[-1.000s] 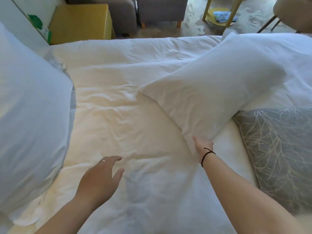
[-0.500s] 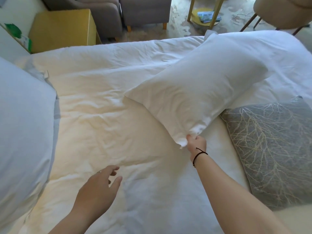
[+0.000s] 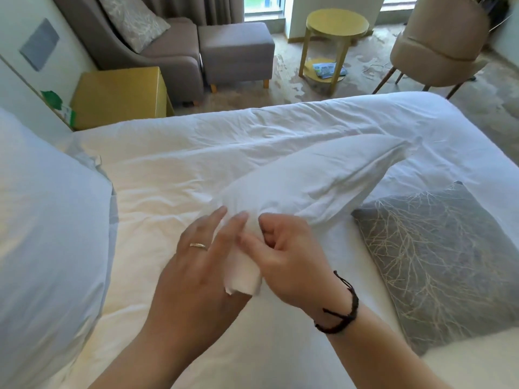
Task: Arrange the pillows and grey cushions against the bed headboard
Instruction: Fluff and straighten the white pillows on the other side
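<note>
A white pillow (image 3: 317,178) is lifted off the white bed (image 3: 174,175), its near corner bunched between both hands. My right hand (image 3: 292,256) grips that corner from the right. My left hand (image 3: 202,262) closes on it from the left, fingers stretched along the fabric. A grey cushion (image 3: 438,254) with a pale branch pattern lies flat at the right of the bed, just beside the pillow. A second large white pillow (image 3: 47,234) stands at the left edge of the view. The headboard is out of view.
Beyond the bed stand a yellow bedside cabinet (image 3: 120,94), a grey armchair (image 3: 157,46) with a patterned cushion, a grey footstool (image 3: 236,49), a round yellow side table (image 3: 334,37) and a beige chair (image 3: 441,43).
My right hand has pulled the pillow's corner up and toward me, raising the pillow off the bed. My left hand has come across and taken hold of the same corner. The view tilted upward.
</note>
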`<action>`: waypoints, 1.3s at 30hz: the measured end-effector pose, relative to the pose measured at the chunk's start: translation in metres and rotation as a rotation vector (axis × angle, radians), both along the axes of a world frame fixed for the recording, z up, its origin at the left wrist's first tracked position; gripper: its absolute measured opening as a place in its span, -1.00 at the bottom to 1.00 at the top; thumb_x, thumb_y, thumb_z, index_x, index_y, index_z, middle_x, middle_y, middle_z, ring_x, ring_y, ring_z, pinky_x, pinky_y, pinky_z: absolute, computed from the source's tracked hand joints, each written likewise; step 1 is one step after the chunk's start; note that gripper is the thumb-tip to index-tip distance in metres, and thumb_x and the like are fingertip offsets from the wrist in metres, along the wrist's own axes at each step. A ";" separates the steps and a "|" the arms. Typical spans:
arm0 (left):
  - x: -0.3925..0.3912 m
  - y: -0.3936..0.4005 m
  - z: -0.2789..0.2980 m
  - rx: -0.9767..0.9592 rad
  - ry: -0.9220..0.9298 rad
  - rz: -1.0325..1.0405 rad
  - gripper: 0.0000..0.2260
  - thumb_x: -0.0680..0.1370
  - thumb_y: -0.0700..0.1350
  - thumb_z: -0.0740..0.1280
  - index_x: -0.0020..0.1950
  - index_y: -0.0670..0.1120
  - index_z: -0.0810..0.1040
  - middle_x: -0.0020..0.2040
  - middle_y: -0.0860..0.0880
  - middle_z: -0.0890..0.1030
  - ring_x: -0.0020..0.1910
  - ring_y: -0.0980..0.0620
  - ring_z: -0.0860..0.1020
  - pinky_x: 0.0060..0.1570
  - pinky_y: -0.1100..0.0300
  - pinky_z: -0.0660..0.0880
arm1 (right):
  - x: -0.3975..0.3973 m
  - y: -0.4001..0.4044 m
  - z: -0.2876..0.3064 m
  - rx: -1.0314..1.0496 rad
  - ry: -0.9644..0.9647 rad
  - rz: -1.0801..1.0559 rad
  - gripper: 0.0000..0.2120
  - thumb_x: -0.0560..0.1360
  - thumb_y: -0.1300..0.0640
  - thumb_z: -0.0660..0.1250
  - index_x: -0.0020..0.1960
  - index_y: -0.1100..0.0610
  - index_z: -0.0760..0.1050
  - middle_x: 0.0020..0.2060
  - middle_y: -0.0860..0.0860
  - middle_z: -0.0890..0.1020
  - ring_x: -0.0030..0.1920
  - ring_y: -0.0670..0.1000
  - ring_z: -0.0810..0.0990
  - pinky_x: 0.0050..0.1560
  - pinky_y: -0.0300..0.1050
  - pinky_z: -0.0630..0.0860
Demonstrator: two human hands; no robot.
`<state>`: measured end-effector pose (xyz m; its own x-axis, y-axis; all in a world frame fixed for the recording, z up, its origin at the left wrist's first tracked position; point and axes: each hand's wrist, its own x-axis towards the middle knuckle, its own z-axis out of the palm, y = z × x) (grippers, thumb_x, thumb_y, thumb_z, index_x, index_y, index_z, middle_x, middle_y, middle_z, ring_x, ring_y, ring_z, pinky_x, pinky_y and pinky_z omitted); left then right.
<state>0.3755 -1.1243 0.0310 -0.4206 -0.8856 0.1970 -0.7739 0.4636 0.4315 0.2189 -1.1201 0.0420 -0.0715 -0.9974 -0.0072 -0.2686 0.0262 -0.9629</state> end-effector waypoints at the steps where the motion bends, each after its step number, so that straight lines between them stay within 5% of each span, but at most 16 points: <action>1: 0.006 0.005 0.006 -0.062 0.022 0.044 -0.27 0.34 0.15 0.42 0.47 0.16 0.25 0.37 0.12 0.42 0.28 0.07 0.42 -0.21 0.09 0.53 | 0.010 0.007 0.011 -0.002 -0.086 0.083 -0.62 0.44 0.00 0.34 -0.40 0.18 0.29 -0.56 0.05 0.33 -0.51 -0.08 0.30 -0.54 -0.07 0.24; 4: 0.034 0.010 -0.001 -0.063 -0.020 0.190 -0.56 0.36 0.19 0.23 0.22 0.13 0.43 -0.04 0.13 0.59 -0.20 -0.01 0.51 -0.37 0.14 0.39 | 0.040 0.004 0.015 0.116 -0.098 0.274 -0.69 0.48 0.07 0.36 -0.39 0.16 0.44 -0.55 -0.03 0.51 -0.48 -0.07 0.47 -0.47 -0.04 0.49; 7: 0.078 0.016 -0.045 0.246 -0.118 0.337 -0.81 0.41 0.09 0.29 -0.05 0.05 0.43 -0.25 0.02 0.58 -0.31 -0.17 0.50 -0.35 0.07 0.40 | 0.061 -0.009 -0.019 0.289 0.107 0.421 -0.89 0.50 0.13 0.37 -0.07 0.15 0.64 -0.30 -0.01 0.69 -0.25 -0.06 0.63 -0.08 -0.07 0.62; 9: 0.114 0.027 -0.076 0.431 -0.047 0.498 -0.87 0.37 0.03 0.29 -0.15 0.04 0.40 -0.30 -0.05 0.58 -0.30 -0.21 0.51 -0.35 0.02 0.44 | 0.059 -0.011 -0.053 0.301 0.393 0.501 -0.63 0.48 -0.01 0.41 0.25 0.06 0.53 0.02 -0.02 0.66 0.04 -0.03 0.60 0.15 -0.06 0.53; 12: 0.160 0.039 -0.102 0.472 0.066 0.638 -0.95 0.35 0.00 0.24 -0.22 0.08 0.40 -0.32 0.02 0.57 -0.27 -0.15 0.54 -0.33 0.04 0.47 | 0.024 -0.003 -0.098 0.169 0.719 0.580 -0.26 0.38 -0.18 0.45 0.48 -0.11 0.24 0.43 -0.09 0.36 0.44 0.00 0.30 0.42 -0.03 0.25; 15: 0.177 0.036 -0.108 0.435 0.157 0.670 -0.90 0.32 -0.01 0.20 -0.20 0.15 0.44 -0.35 0.08 0.57 -0.32 0.08 0.51 -0.40 0.16 0.41 | -0.030 -0.011 -0.129 -0.054 1.076 0.608 -0.02 0.32 -0.20 0.47 0.54 -0.22 -0.08 0.56 -0.16 -0.04 0.56 -0.02 -0.13 0.51 0.10 -0.23; 17: 0.178 0.034 -0.108 0.407 0.182 0.655 -0.85 0.31 -0.04 0.21 -0.19 0.17 0.47 -0.36 0.09 0.57 -0.33 0.14 0.51 -0.41 0.18 0.42 | -0.060 -0.034 -0.135 -0.044 1.201 0.543 0.10 0.29 -0.23 0.48 0.53 -0.23 -0.24 0.58 -0.08 -0.05 0.57 0.02 -0.15 0.48 0.19 -0.31; 21: 0.177 0.042 -0.112 0.409 0.197 0.622 -0.77 0.30 -0.10 0.23 -0.13 0.18 0.50 -0.23 0.16 0.61 -0.24 0.20 0.54 -0.36 0.20 0.45 | -0.081 -0.081 -0.141 0.056 1.293 0.570 0.08 0.19 -0.41 0.44 0.53 -0.21 -0.06 0.54 -0.09 0.13 0.56 0.10 0.02 0.48 0.29 -0.16; 24: 0.179 0.052 -0.116 0.412 0.199 0.622 -0.74 0.34 -0.12 0.23 -0.08 0.18 0.53 -0.15 0.20 0.62 -0.19 0.21 0.56 -0.30 0.17 0.49 | -0.069 -0.092 -0.152 -0.027 1.303 0.655 -0.28 0.30 -0.36 0.41 0.37 -0.10 0.35 0.33 -0.09 0.46 0.38 0.07 0.38 0.44 0.15 0.14; 27: 0.179 0.055 -0.117 0.421 0.209 0.646 -0.69 0.36 -0.11 0.23 0.01 0.20 0.56 -0.17 0.17 0.65 -0.15 0.13 0.59 -0.24 0.07 0.54 | -0.055 -0.090 -0.162 -0.150 1.289 0.616 -0.71 0.43 -0.15 0.38 0.03 0.00 0.48 -0.05 -0.06 0.59 0.00 0.09 0.57 0.00 -0.03 0.44; 30: 0.176 0.050 -0.112 0.419 0.124 0.662 -0.67 0.38 -0.13 0.22 0.05 0.22 0.51 -0.15 0.15 0.64 -0.14 -0.01 0.57 -0.24 0.05 0.51 | -0.044 -0.088 -0.160 -0.102 1.265 0.576 -0.93 0.46 0.05 0.32 -0.10 0.02 0.47 -0.18 -0.06 0.57 -0.13 0.08 0.55 -0.32 -0.12 0.25; 39: 0.203 -0.048 -0.052 0.221 -0.010 0.725 -0.65 0.49 -0.07 0.18 0.20 0.22 0.54 0.07 -0.04 0.66 0.01 -0.23 0.56 -0.13 0.01 0.46 | -0.018 -0.113 -0.083 -0.041 1.036 0.444 -0.60 0.42 0.14 0.34 -0.42 0.06 0.16 -0.52 -0.04 0.32 -0.44 0.08 0.32 -0.45 -0.10 0.11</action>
<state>0.5786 -1.1724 -0.0212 0.2817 -0.9593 -0.0180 -0.8561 -0.2597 0.4467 0.2009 -1.2326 -0.0407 0.3367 -0.9343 -0.1174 -0.9166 -0.2966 -0.2681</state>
